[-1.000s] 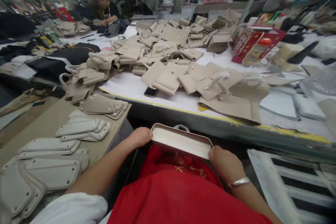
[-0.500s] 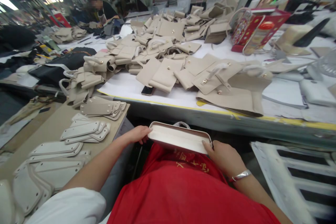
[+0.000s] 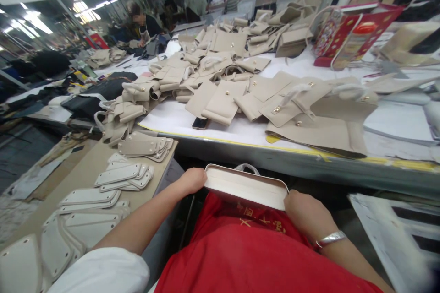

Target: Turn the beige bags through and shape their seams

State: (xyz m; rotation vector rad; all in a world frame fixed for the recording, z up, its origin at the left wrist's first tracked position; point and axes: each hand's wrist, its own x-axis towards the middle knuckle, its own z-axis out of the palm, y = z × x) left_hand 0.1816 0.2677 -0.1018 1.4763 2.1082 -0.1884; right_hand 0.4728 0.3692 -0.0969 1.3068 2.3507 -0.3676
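Observation:
Low in front of my red apron (image 3: 240, 261) I hold a handbag (image 3: 245, 186) between both hands. Its pale inside faces me, its rim is thin and brown, and a light loop handle (image 3: 247, 168) rises behind the far edge. My left hand (image 3: 192, 180) is closed on the bag's left end. At the right end, my right hand (image 3: 305, 210) is closed round the corner, with the thumb no longer plain to see. The bag's underside and most of its outer faces are hidden.
On the white-topped table (image 3: 165, 116) ahead lie many beige bag pieces (image 3: 223, 96), a phone (image 3: 200, 123) and a red gift bag (image 3: 357, 32). Stacked pale panels (image 3: 117, 175) cover a board at left. A white slatted rack (image 3: 381, 233) stands right. A person (image 3: 147, 23) works far back.
My view has shifted, so the table and bag sit further right and the bag slightly lower in the picture. My right hand has turned, and its thumb has left the bag's inside.

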